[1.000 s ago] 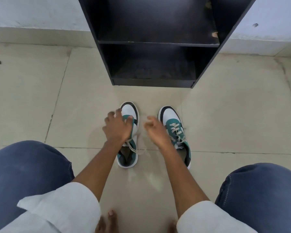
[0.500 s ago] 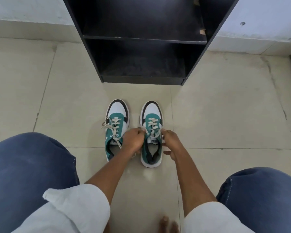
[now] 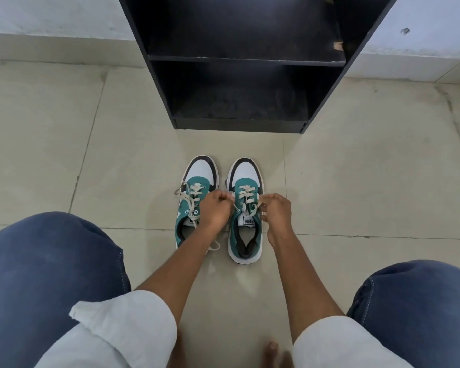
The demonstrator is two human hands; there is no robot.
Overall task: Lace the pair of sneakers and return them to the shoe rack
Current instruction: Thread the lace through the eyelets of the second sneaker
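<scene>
Two teal, white and black sneakers stand side by side on the tiled floor, toes toward the rack. The left sneaker [image 3: 198,179] has loose cream laces trailing over its side and heel. The right sneaker [image 3: 246,235] is laced partway up. My left hand [image 3: 214,209] pinches one lace end at the right sneaker's left eyelets. My right hand [image 3: 276,211] pinches the other lace end on that shoe's right side. The black shoe rack [image 3: 239,59] stands just beyond the toes, its two visible shelves bare.
My knees in blue jeans [image 3: 45,274] flank the shoes left and right, and bare toes [image 3: 272,351] show at the bottom. A pale wall with a low ledge [image 3: 51,49] runs behind the rack. Beige floor tiles [image 3: 369,181] spread on both sides.
My hands have left the left sneaker and moved to the right sneaker, then taken hold of its two lace ends. The two shoes now stand closer together.
</scene>
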